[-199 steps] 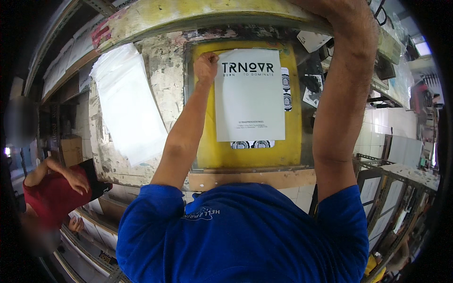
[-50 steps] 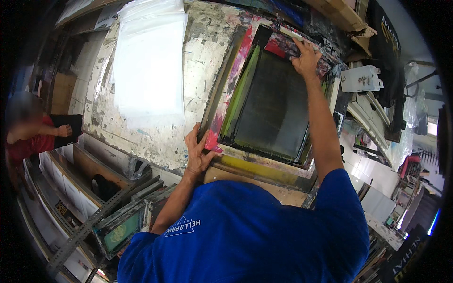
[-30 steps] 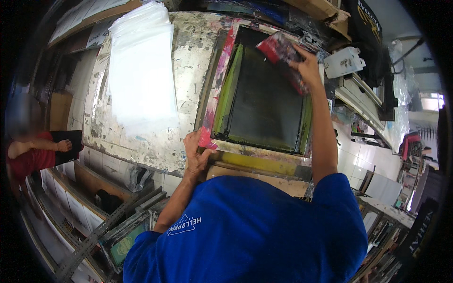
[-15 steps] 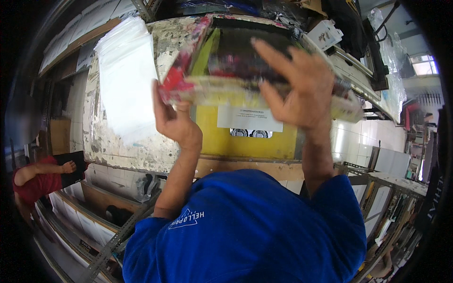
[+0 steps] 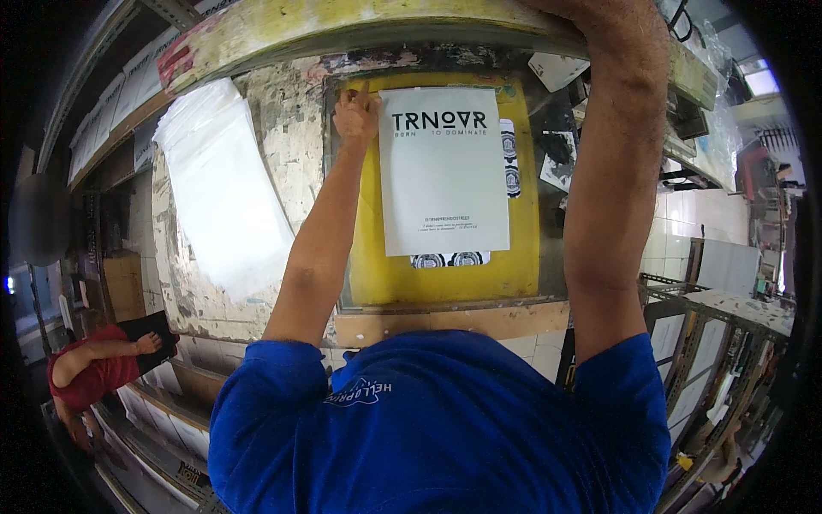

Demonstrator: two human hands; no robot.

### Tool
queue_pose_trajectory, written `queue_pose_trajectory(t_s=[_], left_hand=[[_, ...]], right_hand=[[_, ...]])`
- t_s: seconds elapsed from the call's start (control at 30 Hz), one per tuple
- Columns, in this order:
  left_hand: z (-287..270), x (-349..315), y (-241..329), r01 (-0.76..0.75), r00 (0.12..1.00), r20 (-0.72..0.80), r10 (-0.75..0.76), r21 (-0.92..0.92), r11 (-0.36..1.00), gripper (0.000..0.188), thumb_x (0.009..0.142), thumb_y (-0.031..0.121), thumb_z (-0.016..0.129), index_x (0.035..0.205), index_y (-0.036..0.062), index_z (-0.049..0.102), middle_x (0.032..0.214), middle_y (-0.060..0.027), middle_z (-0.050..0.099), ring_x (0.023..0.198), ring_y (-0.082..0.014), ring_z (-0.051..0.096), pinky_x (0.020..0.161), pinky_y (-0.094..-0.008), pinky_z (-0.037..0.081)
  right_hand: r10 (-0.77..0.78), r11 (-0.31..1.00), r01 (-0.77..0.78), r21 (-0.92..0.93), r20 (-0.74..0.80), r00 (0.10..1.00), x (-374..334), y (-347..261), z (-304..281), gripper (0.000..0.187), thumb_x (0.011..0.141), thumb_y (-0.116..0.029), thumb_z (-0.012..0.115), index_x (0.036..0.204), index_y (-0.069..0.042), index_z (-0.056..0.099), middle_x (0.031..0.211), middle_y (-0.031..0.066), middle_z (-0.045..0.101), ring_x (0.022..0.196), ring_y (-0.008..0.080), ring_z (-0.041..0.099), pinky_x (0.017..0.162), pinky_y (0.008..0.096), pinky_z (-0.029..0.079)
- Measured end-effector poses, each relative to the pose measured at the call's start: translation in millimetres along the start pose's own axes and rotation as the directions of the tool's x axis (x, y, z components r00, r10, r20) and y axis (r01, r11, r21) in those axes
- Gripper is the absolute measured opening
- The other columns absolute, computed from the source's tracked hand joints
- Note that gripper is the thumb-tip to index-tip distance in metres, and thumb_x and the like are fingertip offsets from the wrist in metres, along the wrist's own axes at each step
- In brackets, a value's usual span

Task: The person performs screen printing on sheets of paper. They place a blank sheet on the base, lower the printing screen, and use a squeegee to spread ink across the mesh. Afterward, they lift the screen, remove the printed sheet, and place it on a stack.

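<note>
A white plastic bag (image 5: 445,188) with black printing lies flat on a yellow board (image 5: 368,278), its top toward the far side. My left hand (image 5: 355,116) is at the bag's upper left corner, fingers apart, the index finger pointing away from me. Across the far side, the long wooden edge of a paint-stained printing screen (image 5: 385,32) is raised above the table. My right arm reaches up to it. Only a sliver of my right hand (image 5: 569,7) shows at the picture's top edge; its fingers are out of sight. Black-and-white printed pieces (image 5: 454,259) peek out from under the bag.
A fanned stack of white plastic bags (image 5: 223,188) lies on the paint-spattered table (image 5: 295,111) at left. Metal shelving (image 5: 728,334) stands at right. Another person in a red top (image 5: 94,368) is at the far left, holding something dark.
The screen has gone up and away from the board, uncovering the printed bag. My right hand has moved far up with it; my left hand has shifted from the screen's edge to the bag's corner.
</note>
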State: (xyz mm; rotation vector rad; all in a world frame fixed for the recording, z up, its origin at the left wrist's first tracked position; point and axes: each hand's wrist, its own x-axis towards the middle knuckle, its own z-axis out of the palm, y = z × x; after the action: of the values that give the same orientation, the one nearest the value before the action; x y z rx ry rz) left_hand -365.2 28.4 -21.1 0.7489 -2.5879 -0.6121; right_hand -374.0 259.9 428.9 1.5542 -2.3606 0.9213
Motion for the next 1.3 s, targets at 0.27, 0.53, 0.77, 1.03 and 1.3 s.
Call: queue_pose_trajectory(t_s=[0.27,0.53,0.77,1.03,1.3], left_hand=[[2.2,4.0,2.7,-0.045,0.999,0.019,0.048,-0.126,0.991,0.024,0.086,0.024,0.075,0.109,0.0185,0.074,0.104,-0.0089,0.069,0.098,-0.0303,0.066,0.084,-0.0434,0.053],[-33.3,2.9,36.4,-0.090,0.994,-0.102,0.047,-0.472,0.877,0.010,0.091,0.002,0.056,0.096,-0.0012,0.063,0.086,-0.0226,0.069,0.082,-0.0371,0.068,0.075,-0.0416,0.052],[-107.8,-20.1,-25.5,0.100,0.954,-0.141,-0.264,-0.683,0.723,0.017,0.097,0.011,0.057,0.099,-0.0041,0.063,0.087,-0.0140,0.066,0.081,-0.0234,0.060,0.079,-0.0360,0.049],[-199.2,-119.3,-196.7,0.253,0.621,-0.315,-0.718,-0.786,0.564,0.023,0.100,0.012,0.053,0.108,-0.0070,0.064,0.099,-0.0104,0.065,0.089,-0.0176,0.058,0.082,-0.0322,0.048],[-290.7,-202.4,-299.1,0.288,0.136,-0.377,-0.916,-0.870,0.400,0.037,0.103,0.022,0.053,0.125,-0.0075,0.058,0.115,-0.0211,0.066,0.101,-0.0307,0.063,0.089,-0.0413,0.052]], right_hand=[[-0.051,0.993,0.045,-0.105,-0.055,0.997,-12.1,-15.7,7.3,0.042,0.079,-0.027,0.064,0.106,0.002,0.077,0.086,0.0184,0.076,0.067,0.0250,0.068,0.070,0.0336,0.055],[-0.002,0.991,-0.006,-0.137,-0.056,0.998,4.1,16.8,14.9,0.041,0.084,-0.029,0.065,0.109,0.001,0.076,0.089,0.0162,0.077,0.068,0.0227,0.067,0.071,0.0318,0.055],[0.076,0.970,-0.095,-0.224,-0.095,0.993,4.7,5.9,13.3,0.043,0.086,-0.032,0.070,0.117,-0.003,0.075,0.100,0.0156,0.077,0.083,0.0231,0.070,0.082,0.0325,0.055],[0.060,0.927,-0.140,-0.348,-0.232,0.971,-9.7,-44.5,28.9,0.042,0.084,-0.023,0.074,0.120,-0.003,0.073,0.106,0.0160,0.074,0.092,0.0241,0.069,0.089,0.0330,0.053],[-0.002,0.960,-0.068,-0.272,-0.246,0.969,-12.0,-39.1,31.0,0.044,0.078,-0.009,0.074,0.120,0.002,0.071,0.105,0.0173,0.074,0.095,0.0219,0.069,0.092,0.0333,0.052]])
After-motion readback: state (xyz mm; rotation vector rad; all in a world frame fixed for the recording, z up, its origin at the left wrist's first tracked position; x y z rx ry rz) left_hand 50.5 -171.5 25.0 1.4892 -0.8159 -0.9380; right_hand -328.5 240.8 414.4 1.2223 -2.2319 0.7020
